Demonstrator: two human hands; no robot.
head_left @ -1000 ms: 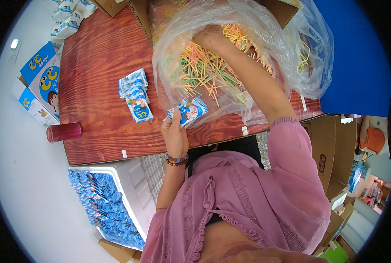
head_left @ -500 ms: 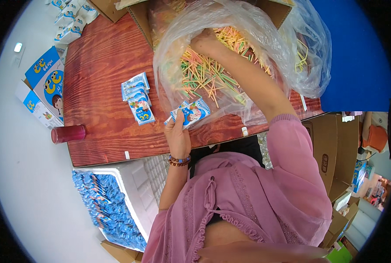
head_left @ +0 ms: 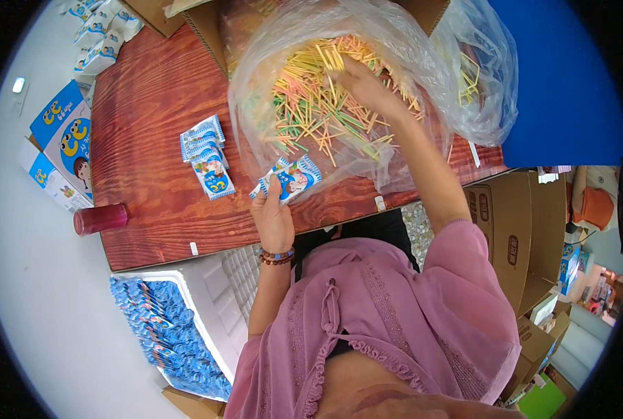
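Observation:
My left hand (head_left: 274,220), with a bead bracelet at its wrist, pinches small blue and white packets (head_left: 299,179) over the front of the table. At least two overlap there; whether they are sealed cannot be made out. Inside a clear plastic bag (head_left: 255,77), my right hand (head_left: 359,82) reaches among many thin sticks (head_left: 311,105), yellow, pink, orange and green. Yellow sticks lie by its fingertips, but the fingers are blurred and I cannot see whether they grip any. Several similar packets (head_left: 210,164) lie overlapped left of the bag.
The bag spills from a cardboard box (head_left: 210,35) onto the red-brown wooden table (head_left: 144,140). A dark pink cup (head_left: 100,218) lies at its left edge. Below, a white foam box (head_left: 193,300) holds many blue packets (head_left: 165,335). Large cartons (head_left: 507,230) stand at the right.
My right hand has moved right and a little toward me over the sticks, uncovering yellow ones. My left hand keeps the packets. The whole view has shifted slightly.

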